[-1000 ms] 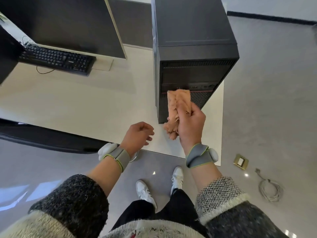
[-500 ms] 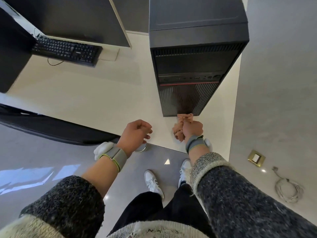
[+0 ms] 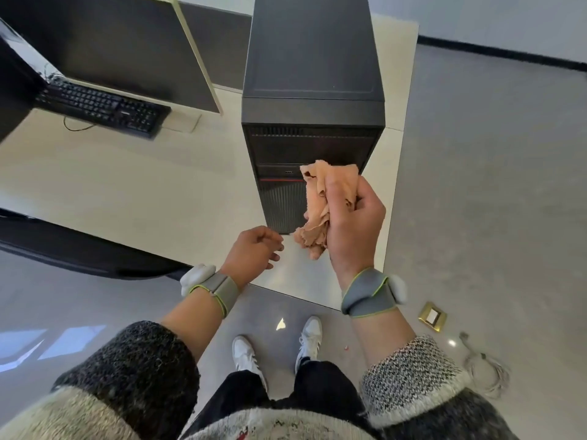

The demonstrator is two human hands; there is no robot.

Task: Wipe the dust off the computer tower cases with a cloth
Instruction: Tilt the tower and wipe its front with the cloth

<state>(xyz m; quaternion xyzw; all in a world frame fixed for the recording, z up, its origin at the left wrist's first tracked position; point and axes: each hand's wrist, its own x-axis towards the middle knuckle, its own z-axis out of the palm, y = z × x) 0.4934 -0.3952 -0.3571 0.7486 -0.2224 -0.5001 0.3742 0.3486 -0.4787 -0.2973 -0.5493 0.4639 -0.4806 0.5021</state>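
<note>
Head view, tower [image 3: 313, 65] upright, front facing camera

Your sweater [image 3: 136, 369]: dark speckled knit with cream trim; right cuff [image 3: 409, 373] shows a black-and-white weave. Left wristband [image 3: 222, 290] and right wristband [image 3: 365, 295]: grey, lime-edged, one white pod each. Black trousers [image 3: 317, 385], white sneakers [image 3: 244, 354].

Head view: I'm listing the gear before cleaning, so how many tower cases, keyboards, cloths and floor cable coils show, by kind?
tower case: 1
keyboard: 1
cloth: 1, gripped by the right hand
cable coil: 1, on the floor
Total: 4
</note>
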